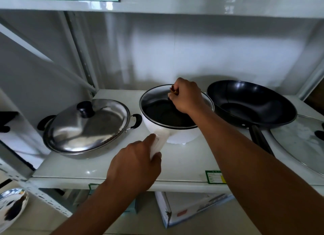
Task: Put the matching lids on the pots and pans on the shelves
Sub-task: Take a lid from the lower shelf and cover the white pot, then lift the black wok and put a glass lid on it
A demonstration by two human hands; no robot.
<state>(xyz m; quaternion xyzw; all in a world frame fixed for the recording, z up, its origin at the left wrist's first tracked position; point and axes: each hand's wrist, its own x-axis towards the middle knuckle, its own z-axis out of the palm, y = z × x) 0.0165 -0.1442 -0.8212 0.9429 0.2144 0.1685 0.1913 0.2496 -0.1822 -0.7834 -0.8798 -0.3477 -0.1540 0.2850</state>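
Observation:
A white pot [182,135] with a dark inside stands mid-shelf. My left hand [135,166] grips its white handle [160,141] at the front. A glass lid [157,101] with a metal rim lies over the pot's mouth, tilted slightly up at the back. My right hand [186,96] pinches the lid's brown knob [173,90]. To the left a steel pan [84,129] carries its steel lid with a black knob. At the right sits an uncovered black wok [250,103]. A large glass lid [301,141] lies at the far right edge.
The white shelf [184,166] has a green price label at its front edge. A boxed product [189,206] lies on the level below. A shiny steel lid [12,206] shows at the bottom left. An upright shelf post [82,56] rises behind the steel pan.

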